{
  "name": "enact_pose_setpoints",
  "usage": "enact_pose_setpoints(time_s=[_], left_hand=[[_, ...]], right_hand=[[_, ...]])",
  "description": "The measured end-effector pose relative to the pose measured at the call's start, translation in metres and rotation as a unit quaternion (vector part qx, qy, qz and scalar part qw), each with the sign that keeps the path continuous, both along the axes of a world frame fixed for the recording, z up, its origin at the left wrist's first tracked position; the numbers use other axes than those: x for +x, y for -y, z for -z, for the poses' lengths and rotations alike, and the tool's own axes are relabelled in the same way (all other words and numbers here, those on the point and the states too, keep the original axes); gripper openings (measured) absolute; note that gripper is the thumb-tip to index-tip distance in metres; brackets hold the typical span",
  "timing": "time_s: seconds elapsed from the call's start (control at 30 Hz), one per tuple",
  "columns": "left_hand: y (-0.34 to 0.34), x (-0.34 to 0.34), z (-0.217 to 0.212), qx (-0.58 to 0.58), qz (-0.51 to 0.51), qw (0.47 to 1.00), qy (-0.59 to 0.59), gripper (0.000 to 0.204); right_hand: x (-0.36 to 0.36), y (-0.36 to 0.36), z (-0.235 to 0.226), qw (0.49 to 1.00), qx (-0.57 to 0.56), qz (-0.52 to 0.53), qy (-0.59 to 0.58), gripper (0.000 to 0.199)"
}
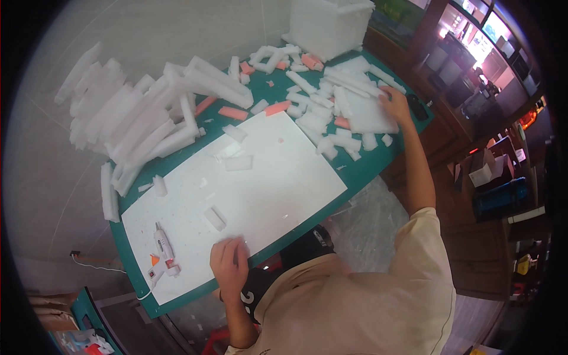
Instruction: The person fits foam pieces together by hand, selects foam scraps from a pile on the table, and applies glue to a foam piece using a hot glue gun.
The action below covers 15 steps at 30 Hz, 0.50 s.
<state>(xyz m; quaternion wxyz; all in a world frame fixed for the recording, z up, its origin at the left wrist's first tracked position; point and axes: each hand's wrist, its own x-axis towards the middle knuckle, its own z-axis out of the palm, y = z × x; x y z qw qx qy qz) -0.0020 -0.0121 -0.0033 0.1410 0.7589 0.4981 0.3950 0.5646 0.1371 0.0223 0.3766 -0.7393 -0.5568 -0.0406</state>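
Observation:
My left hand (229, 262) lies on the near edge of a large white board (266, 189), fingers loosely curled, with nothing in it. A small white foam block (215, 218) lies just beyond it. My right hand (395, 102) reaches far out to the right. Its fingers rest on a flat white foam sheet (370, 117) among loose foam strips (355, 80), and no grip shows. A white glue gun (163, 254) with an orange trigger lies on the board's left end.
The board sits on a green cutting mat (361, 171). Long white foam strips (130, 118) are heaped at the left. Small white and orange foam pieces (278, 107) scatter across the far mat. A big white foam block (328, 26) stands at the back. Wooden shelving (473, 89) is on the right.

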Motion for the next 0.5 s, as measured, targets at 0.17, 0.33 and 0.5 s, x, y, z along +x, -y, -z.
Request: enact_pose_setpoints(time_s=[0.17,0.33,0.5], left_hand=[[0.000,-0.001,0.001,-0.003,-0.005,1.000,0.009,0.016],[-0.001,-0.002,0.002,0.005,0.005,1.000,0.008,0.016],[-0.002,0.000,0.001,0.010,0.012,1.000,0.008,0.016]], right_hand=[[-0.010,0.012,-0.020,0.996,-0.047,0.020,-0.069,0.034],[-0.013,0.029,-0.023,0.990,-0.020,-0.020,-0.141,0.038],[-0.012,0.049,-0.022,0.943,0.001,-0.066,-0.326,0.037]])
